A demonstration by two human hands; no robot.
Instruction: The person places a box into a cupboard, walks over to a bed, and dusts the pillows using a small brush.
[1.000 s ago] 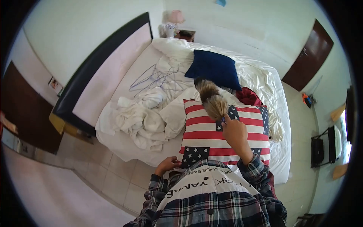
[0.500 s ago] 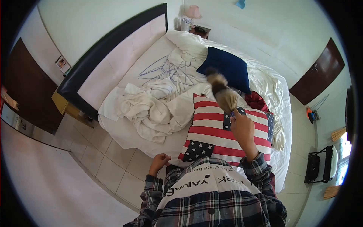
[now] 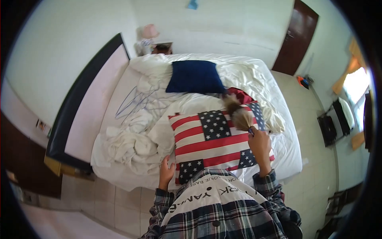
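Observation:
My right hand (image 3: 260,146) is closed round the handle of a feather duster (image 3: 240,115), whose brown and grey feathers are over the upper right part of a flag-patterned pillow (image 3: 211,149). The pillow, with red and white stripes and starred dark patches, lies flat on the bed close to my body. At the pillow's left edge my left hand (image 3: 166,172) is open with the thumb apart, holding nothing. Whether it touches the pillow is hard to tell. A dark blue pillow (image 3: 195,76) lies farther back, with a dark red cloth (image 3: 239,95) beside it.
Crumpled white bedding (image 3: 131,146) and blue wire hangers (image 3: 139,99) lie on the bed's left part, near the headboard (image 3: 95,99). Behind stand a pink lamp (image 3: 151,31) and a nightstand (image 3: 163,47). A black folding rack (image 3: 336,121) stands at the right.
The view has turned. The duster has swept to the right over the flag pillow in my right hand. My left hand has moved forward beside the pillow's edge, its fingers more spread.

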